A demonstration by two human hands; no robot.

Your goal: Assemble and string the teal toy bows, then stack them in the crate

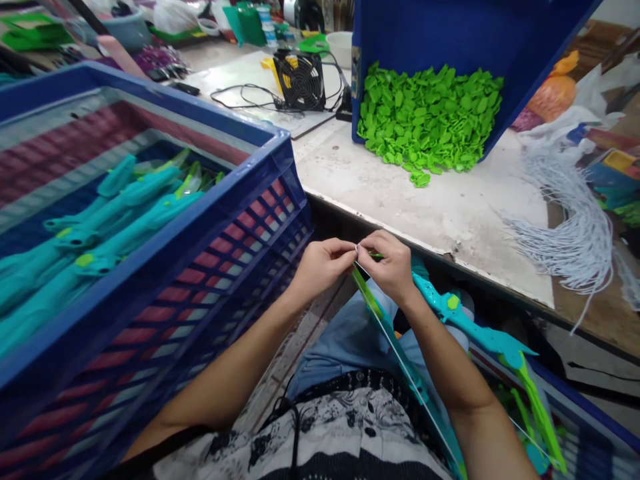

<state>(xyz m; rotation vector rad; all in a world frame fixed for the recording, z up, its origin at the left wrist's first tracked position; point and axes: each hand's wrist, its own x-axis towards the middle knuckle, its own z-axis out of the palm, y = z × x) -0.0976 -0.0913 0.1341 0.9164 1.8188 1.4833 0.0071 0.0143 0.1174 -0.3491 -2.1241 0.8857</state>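
Note:
My left hand (325, 270) and my right hand (387, 263) meet above my lap, fingertips pinched together on the end of a white string (400, 357). The string runs from the fingers down and to the right, alongside a bright green plastic limb (367, 293). This limb's end is right at my fingers. Beneath my right arm lies a teal plastic toy part (477, 330) with a green oval piece (453, 302) on it; it looks like a toy bow. Whether the limb and this part are joined is hidden by my arm.
At left stands a blue crate (295, 157) holding several teal toy bodies (125, 200). A tipped blue bin (420, 33) spills green oval pieces (435, 120) onto the white tabletop (400, 200). White strings (580, 220) hang over its right edge. A small black fan (300, 80) stands behind.

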